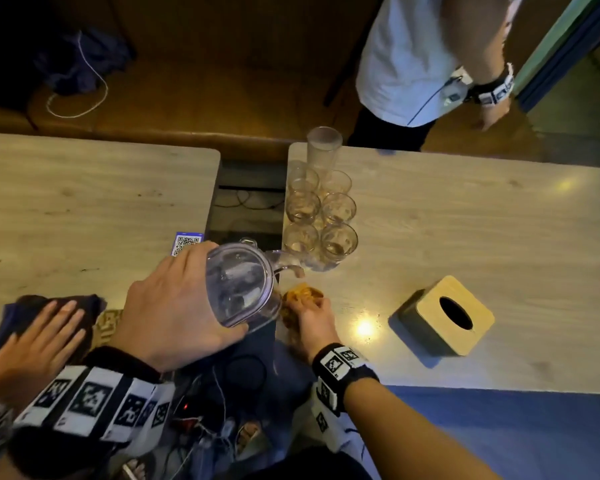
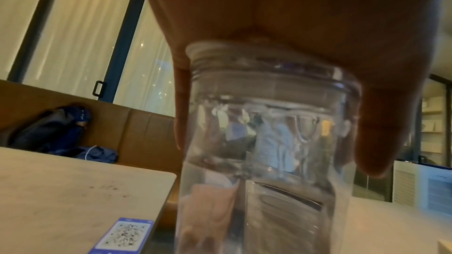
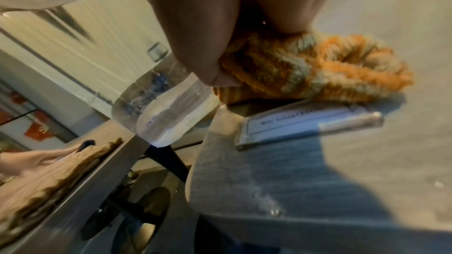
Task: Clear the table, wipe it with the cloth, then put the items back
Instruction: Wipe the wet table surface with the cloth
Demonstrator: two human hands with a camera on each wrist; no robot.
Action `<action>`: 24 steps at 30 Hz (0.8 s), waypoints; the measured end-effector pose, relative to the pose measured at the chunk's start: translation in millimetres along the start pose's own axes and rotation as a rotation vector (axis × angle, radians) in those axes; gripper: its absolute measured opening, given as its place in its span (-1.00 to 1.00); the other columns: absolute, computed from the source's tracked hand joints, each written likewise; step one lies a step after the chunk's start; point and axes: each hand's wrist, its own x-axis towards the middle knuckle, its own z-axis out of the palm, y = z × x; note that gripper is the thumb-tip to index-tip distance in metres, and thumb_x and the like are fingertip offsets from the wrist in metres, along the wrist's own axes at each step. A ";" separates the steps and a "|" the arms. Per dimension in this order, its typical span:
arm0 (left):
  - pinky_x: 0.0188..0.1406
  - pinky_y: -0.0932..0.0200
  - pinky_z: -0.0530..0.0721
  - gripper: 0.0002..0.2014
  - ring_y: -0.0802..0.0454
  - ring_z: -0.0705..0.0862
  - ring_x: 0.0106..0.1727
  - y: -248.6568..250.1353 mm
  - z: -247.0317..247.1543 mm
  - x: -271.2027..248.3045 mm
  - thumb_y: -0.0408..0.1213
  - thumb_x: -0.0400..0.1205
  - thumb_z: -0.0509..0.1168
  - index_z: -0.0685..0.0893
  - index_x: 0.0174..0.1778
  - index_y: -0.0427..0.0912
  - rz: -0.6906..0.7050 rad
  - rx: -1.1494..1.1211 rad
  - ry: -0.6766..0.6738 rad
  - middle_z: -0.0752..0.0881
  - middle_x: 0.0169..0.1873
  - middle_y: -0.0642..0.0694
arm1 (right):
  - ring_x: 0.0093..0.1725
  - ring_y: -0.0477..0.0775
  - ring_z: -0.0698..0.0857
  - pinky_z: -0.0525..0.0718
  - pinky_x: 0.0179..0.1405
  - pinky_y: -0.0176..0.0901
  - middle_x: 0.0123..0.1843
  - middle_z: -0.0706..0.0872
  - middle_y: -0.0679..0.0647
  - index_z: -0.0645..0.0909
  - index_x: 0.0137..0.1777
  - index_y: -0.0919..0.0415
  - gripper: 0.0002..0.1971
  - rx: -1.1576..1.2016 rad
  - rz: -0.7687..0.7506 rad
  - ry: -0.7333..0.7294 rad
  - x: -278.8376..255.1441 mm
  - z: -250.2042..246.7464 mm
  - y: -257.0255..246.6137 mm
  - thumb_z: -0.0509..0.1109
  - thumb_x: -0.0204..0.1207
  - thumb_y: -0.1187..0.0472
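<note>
My left hand (image 1: 219, 289) grips a clear lidded pitcher (image 1: 239, 282) from above, over the gap between the two tables; the left wrist view shows the pitcher (image 2: 264, 142) upright with water in it. On the near left corner of the right table (image 1: 465, 220), my right hand (image 1: 309, 311) clutches a bunched orange cloth (image 1: 302, 294). In the right wrist view, fingers (image 3: 195, 45) curl over that cloth (image 3: 318, 69), which lies on the tabletop. Several short glasses (image 1: 321, 216) and a tall one (image 1: 323, 150) stand at the right table's left edge.
A wood-topped tissue box (image 1: 447, 317) sits right of my right hand. A flat card (image 3: 305, 123) lies by the cloth. A QR card (image 1: 186, 242) is on the left table (image 1: 84, 202), where another person's hand (image 1: 39, 334) rests on a dark cloth (image 1: 25, 310). Someone stands beyond the right table.
</note>
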 end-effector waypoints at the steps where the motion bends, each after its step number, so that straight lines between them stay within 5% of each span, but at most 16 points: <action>1: 0.23 -0.12 0.65 0.15 -0.04 0.56 0.39 -4.1 -0.5 -0.9 0.46 0.13 0.54 0.21 0.56 0.06 -0.003 0.000 0.008 0.52 0.42 0.05 | 0.47 0.26 0.45 0.35 0.47 0.13 0.45 0.56 0.16 0.54 0.46 0.06 -0.53 -0.010 -0.054 -0.037 -2.4 -1.4 -4.8 0.35 0.53 0.21; 4: 0.24 -0.10 0.64 0.14 -0.04 0.56 0.38 -10.3 -3.0 -2.4 0.45 0.14 0.55 0.24 0.56 0.04 -0.012 -0.010 0.008 0.54 0.40 0.03 | 0.25 0.21 0.63 0.56 0.35 0.08 0.21 0.70 0.19 0.67 0.25 0.23 -0.63 0.177 -0.200 -0.186 -16.2 -12.1 -14.5 0.43 0.42 0.35; 6: 0.27 -0.09 0.62 0.15 -0.04 0.56 0.40 -12.5 -5.5 -2.3 0.47 0.14 0.54 0.26 0.56 0.03 -0.021 0.002 0.031 0.55 0.42 0.02 | 0.11 0.06 0.72 0.66 0.23 -0.15 0.12 0.74 0.07 0.67 0.28 0.17 -0.59 0.416 -0.124 -0.168 -27.0 -26.0 -13.7 0.39 0.41 0.39; 8: 0.28 -0.10 0.61 0.15 -0.07 0.59 0.39 -13.0 -8.1 -2.9 0.47 0.13 0.54 0.30 0.56 0.00 -0.035 0.017 0.035 0.58 0.42 -0.01 | 0.07 -0.07 0.66 0.60 0.20 -0.35 0.08 0.70 -0.08 0.63 0.31 0.07 -0.59 0.474 0.049 0.113 -30.3 -40.4 -6.0 0.40 0.48 0.35; 10: 0.32 -0.11 0.59 0.15 -0.09 0.59 0.39 -11.9 -11.5 -2.8 0.47 0.13 0.54 0.32 0.56 -0.02 -0.041 0.029 0.037 0.59 0.42 -0.03 | 0.22 0.04 0.57 0.53 0.37 -0.14 0.21 0.66 -0.02 0.58 0.36 0.04 -0.57 0.311 0.193 0.371 -21.0 -46.3 6.1 0.41 0.49 0.31; 11: 0.35 -0.11 0.56 0.16 -0.08 0.57 0.42 -8.8 -14.5 -3.2 0.48 0.14 0.54 0.29 0.58 0.00 -0.033 0.032 0.034 0.57 0.44 -0.02 | 0.33 0.13 0.51 0.45 0.43 -0.05 0.31 0.62 0.02 0.55 0.39 0.04 -0.55 0.227 0.228 0.388 -13.2 -44.2 8.0 0.40 0.49 0.30; 14: 0.44 -0.06 0.50 0.17 0.00 0.47 0.53 -2.0 -19.7 -3.5 0.50 0.21 0.49 0.13 0.64 0.06 -0.025 0.047 0.006 0.43 0.55 0.05 | 0.49 0.29 0.33 0.38 0.46 0.11 0.51 0.45 0.08 0.49 0.44 0.03 -0.52 -0.064 0.188 0.141 5.4 -31.1 -1.1 0.41 0.50 0.23; 17: 0.33 -0.09 0.57 0.15 -0.03 0.50 0.45 -1.5 -20.7 -3.1 0.47 0.19 0.50 0.15 0.60 0.05 -0.003 0.014 -0.009 0.48 0.47 0.02 | 0.50 0.31 0.28 0.38 0.42 0.21 0.56 0.41 0.07 0.46 0.51 -0.02 -0.47 -0.190 -0.051 -0.058 -6.2 -18.1 -8.9 0.43 0.54 0.17; 22: 0.23 -0.12 0.63 0.13 -0.11 0.59 0.35 2.1 -17.7 -0.9 0.40 0.12 0.58 0.29 0.54 0.02 0.045 0.001 0.030 0.59 0.35 -0.05 | 0.37 0.23 0.47 0.48 0.37 0.08 0.34 0.66 0.13 0.67 0.34 0.01 -0.65 -0.098 -0.303 -0.223 -46.8 -20.8 4.0 0.32 0.56 0.11; 24: 0.28 -0.14 0.62 0.15 -0.10 0.58 0.38 5.6 -18.3 1.0 0.47 0.12 0.54 0.27 0.55 0.03 0.054 0.046 0.023 0.58 0.37 -0.03 | 0.22 0.16 0.60 0.54 0.30 -0.05 0.19 0.75 0.08 0.70 0.26 0.03 -0.63 0.022 -0.341 -0.251 -57.7 -36.4 12.4 0.39 0.46 0.26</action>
